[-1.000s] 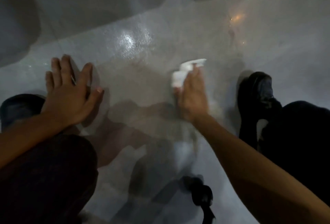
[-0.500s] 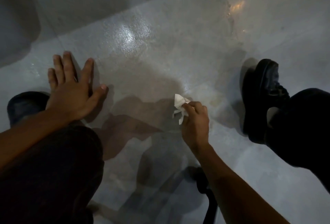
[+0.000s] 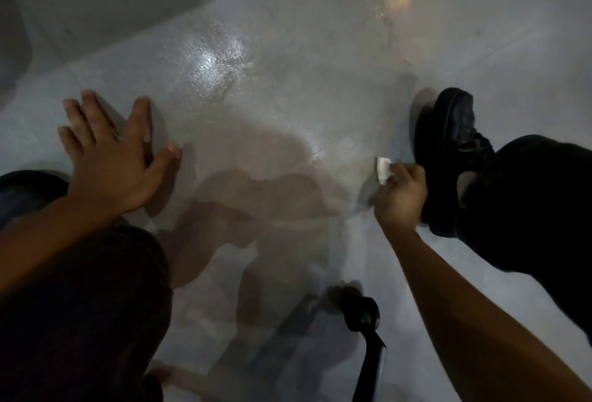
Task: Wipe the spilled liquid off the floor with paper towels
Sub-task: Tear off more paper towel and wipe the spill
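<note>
The pale floor (image 3: pixel 320 87) spreads wide and glossy, a wet patch (image 3: pixel 217 61) glinting under the light toward the far side. A dark trouser leg (image 3: pixel 80 312) fills the near left corner, and a black shoe (image 3: pixel 455 132) stands on the right. The left hand (image 3: pixel 112 161) lies flat on the floor, fingers straight and splayed. The right hand (image 3: pixel 400 196), just beside the shoe, is curled around a small wad of white paper towel (image 3: pixel 382 170); the wad pokes out past the knuckles on the hand's far side, low by the floor, though contact is unclear.
</note>
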Tool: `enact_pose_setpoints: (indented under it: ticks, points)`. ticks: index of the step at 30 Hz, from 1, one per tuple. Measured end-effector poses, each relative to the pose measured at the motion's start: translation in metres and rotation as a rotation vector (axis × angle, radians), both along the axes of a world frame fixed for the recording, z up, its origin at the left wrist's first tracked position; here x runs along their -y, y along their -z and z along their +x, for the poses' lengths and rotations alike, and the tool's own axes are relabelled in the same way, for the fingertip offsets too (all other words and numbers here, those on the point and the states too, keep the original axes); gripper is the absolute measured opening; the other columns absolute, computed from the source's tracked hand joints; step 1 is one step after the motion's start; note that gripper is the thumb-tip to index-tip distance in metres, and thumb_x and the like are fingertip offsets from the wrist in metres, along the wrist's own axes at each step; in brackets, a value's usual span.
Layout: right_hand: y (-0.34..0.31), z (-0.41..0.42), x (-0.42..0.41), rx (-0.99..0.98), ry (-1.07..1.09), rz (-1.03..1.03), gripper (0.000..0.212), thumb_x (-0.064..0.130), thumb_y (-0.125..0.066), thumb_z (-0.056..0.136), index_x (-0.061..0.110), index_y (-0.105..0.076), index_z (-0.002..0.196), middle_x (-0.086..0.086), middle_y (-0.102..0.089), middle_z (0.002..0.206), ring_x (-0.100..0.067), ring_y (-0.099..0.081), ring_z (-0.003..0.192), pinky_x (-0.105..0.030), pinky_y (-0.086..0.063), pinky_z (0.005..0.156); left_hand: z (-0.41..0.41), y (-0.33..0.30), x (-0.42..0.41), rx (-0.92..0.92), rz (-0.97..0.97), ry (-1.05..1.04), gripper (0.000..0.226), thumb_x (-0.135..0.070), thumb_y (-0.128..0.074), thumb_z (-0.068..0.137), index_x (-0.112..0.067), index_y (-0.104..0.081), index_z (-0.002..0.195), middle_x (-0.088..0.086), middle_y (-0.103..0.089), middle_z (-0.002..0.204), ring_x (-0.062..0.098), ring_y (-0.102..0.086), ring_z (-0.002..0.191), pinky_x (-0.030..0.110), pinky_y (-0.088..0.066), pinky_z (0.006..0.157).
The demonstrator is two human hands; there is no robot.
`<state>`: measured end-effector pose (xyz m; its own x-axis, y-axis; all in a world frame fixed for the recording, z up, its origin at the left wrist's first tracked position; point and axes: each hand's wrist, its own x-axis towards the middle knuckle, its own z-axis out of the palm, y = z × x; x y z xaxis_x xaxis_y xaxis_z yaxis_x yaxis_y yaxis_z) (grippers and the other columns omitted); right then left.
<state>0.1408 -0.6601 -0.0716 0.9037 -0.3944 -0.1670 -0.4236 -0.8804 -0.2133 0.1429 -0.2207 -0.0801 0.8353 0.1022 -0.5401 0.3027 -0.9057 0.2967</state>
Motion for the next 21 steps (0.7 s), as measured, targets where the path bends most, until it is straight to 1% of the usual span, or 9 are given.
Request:
enact_pose_setpoints:
  ticks: [3, 6, 7, 9, 11, 15, 17, 20, 21]
  points:
    - [0.002, -0.016, -0.058, -0.053, -0.107, 0.147, 0.028, 0.015, -0.049, 0.097, 0.011, -0.065, 0.120, -0.005, -0.055, 0.122, -0.030, -0.054, 0.117, -0.015, -0.037, 0.091, 0.008, -0.003, 0.027, -0.023, 0.019, 0.148, 0.089, -0.089, -0.023, 0.083, -0.050, 0.003, 0.158, 0.019, 0.019, 0.168, 0.050, 0.020, 0.151, 0.082, -0.002, 0.109]
    - [-0.002, -0.095, -0.069, -0.120, -0.646, 0.199, 0.042, 0.011, -0.050, 0.096, 0.019, -0.057, 0.137, -0.009, -0.049, 0.139, -0.037, -0.048, 0.125, -0.040, -0.042, 0.106, 0.009, 0.002, 0.045, -0.109, 0.020, 0.209, 0.099, -0.101, -0.023, 0.074, -0.057, 0.012, 0.155, 0.014, 0.034, 0.164, 0.048, 0.032, 0.147, 0.084, 0.003, 0.105]
    - [-0.005, -0.112, -0.056, -0.143, -0.684, 0.198, 0.045, 0.012, -0.051, 0.097, 0.027, -0.053, 0.139, -0.002, -0.045, 0.141, -0.036, -0.047, 0.127, -0.041, -0.041, 0.107, 0.010, 0.003, 0.047, -0.123, 0.026, 0.204, 0.102, -0.102, -0.026, 0.072, -0.057, 0.014, 0.154, 0.013, 0.038, 0.162, 0.048, 0.035, 0.146, 0.085, 0.004, 0.105]
    - [-0.008, -0.111, -0.018, -0.148, -0.554, 0.125, 0.036, 0.019, -0.050, 0.103, 0.034, -0.051, 0.135, 0.016, -0.040, 0.133, -0.029, -0.045, 0.131, -0.030, -0.037, 0.108, 0.009, 0.004, 0.047, -0.122, 0.060, 0.222, 0.106, -0.101, -0.030, 0.070, -0.057, 0.018, 0.153, 0.013, 0.042, 0.160, 0.048, 0.037, 0.145, 0.087, 0.002, 0.104]
    - [-0.004, -0.073, 0.004, -0.123, -0.426, -0.017, 0.032, 0.023, -0.048, 0.101, 0.024, -0.053, 0.133, 0.006, -0.044, 0.135, -0.028, -0.046, 0.130, -0.025, -0.038, 0.104, 0.008, 0.005, 0.045, -0.114, 0.084, 0.248, 0.107, -0.099, -0.033, 0.070, -0.057, 0.020, 0.152, 0.013, 0.043, 0.159, 0.048, 0.036, 0.145, 0.088, 0.000, 0.103]
    - [0.026, 0.021, -0.049, 0.103, -0.010, 0.117, 0.026, 0.041, -0.043, 0.103, 0.021, -0.053, 0.115, -0.014, -0.052, 0.122, -0.031, -0.057, 0.109, -0.051, -0.046, 0.099, 0.009, 0.006, 0.043, -0.099, 0.077, 0.247, 0.107, -0.097, -0.038, 0.070, -0.059, 0.017, 0.153, 0.012, 0.041, 0.161, 0.048, 0.033, 0.146, 0.088, -0.002, 0.102]
    - [0.027, 0.013, -0.108, 0.070, -0.169, 0.233, 0.019, 0.038, -0.046, 0.104, 0.026, -0.057, 0.112, -0.008, -0.056, 0.117, -0.027, -0.056, 0.107, -0.048, -0.046, 0.100, 0.010, 0.005, 0.038, -0.089, 0.080, 0.229, 0.108, -0.097, -0.041, 0.068, -0.060, 0.015, 0.153, 0.011, 0.039, 0.162, 0.048, 0.033, 0.147, 0.088, -0.002, 0.103]
    - [0.019, -0.065, -0.124, -0.151, -0.802, 0.201, 0.038, 0.016, -0.060, 0.092, 0.024, -0.061, 0.130, -0.007, -0.059, 0.127, -0.028, -0.049, 0.117, -0.043, -0.043, 0.102, 0.017, -0.001, 0.020, -0.057, 0.100, 0.165, 0.107, -0.098, -0.042, 0.069, -0.061, 0.013, 0.153, 0.014, 0.033, 0.164, 0.049, 0.029, 0.148, 0.087, -0.002, 0.103]
    - [0.011, -0.077, -0.105, -0.209, -0.774, 0.251, 0.036, 0.018, -0.060, 0.094, 0.027, -0.062, 0.129, -0.004, -0.058, 0.127, -0.020, -0.051, 0.116, -0.037, -0.043, 0.100, 0.020, -0.003, 0.013, -0.039, 0.092, 0.126, 0.105, -0.098, -0.040, 0.070, -0.062, 0.014, 0.152, 0.015, 0.031, 0.165, 0.049, 0.027, 0.149, 0.087, -0.002, 0.104]
